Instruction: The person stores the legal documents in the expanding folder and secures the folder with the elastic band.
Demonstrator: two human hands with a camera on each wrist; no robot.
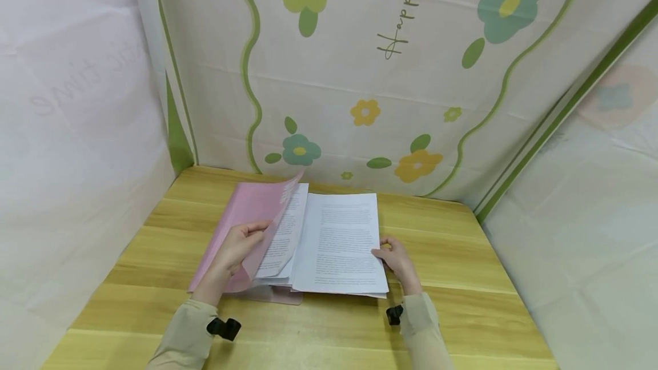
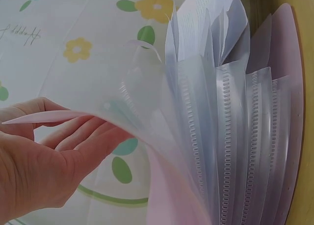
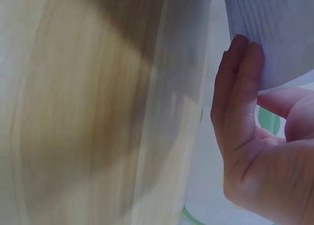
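Note:
On the table lies a pink folder (image 1: pixel 257 201), its translucent cover lifted at a slant. My left hand (image 1: pixel 241 244) pinches the edge of that cover between thumb and fingers, as the left wrist view also shows. Beneath the cover, printed pages (image 1: pixel 289 233) and clear plastic sleeves (image 2: pixel 228 136) with punched edges stand partly fanned. A stack of printed paper (image 1: pixel 344 244) lies to the right, overlapping the folder. At its right edge my right hand (image 1: pixel 394 256) pinches the sheets, thumb on one side and fingers on the other in the right wrist view (image 3: pixel 265 136).
The wooden table (image 1: pixel 462 313) runs up to a printed fabric wall (image 1: pixel 329 73) behind the folder. White fabric side walls (image 1: pixel 77 159) close in left and right. Black camera mounts (image 1: pixel 224 329) sit at both wrists.

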